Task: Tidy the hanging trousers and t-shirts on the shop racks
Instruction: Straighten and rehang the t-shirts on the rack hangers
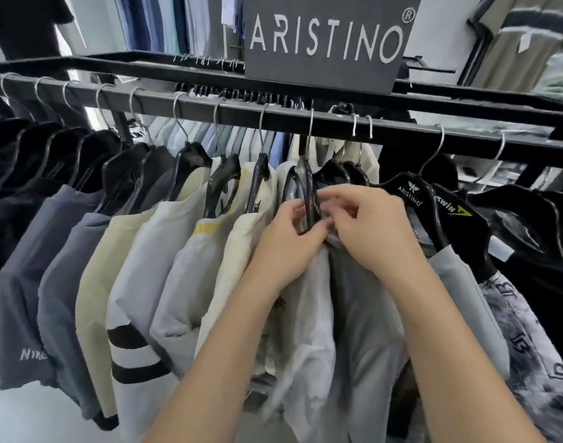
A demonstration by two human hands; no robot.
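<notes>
I see my left hand (289,238) curled round the black hanger (309,199) and my right hand (373,228) pinching the collar of the grey t-shirt (363,314). This shirt hangs mid-rail (273,116), pressed between a cream shirt (238,244) and a light grey shirt (459,276).

Matt black metal rail (273,118); shiny bare-metal hooks (311,129) above glossy black plastic hangers (194,155). Soft matt cloth t-shirts (165,251) — smooth knit, lightly creased. Matt grey sign (325,71) — flat finish, white lettering.
</notes>
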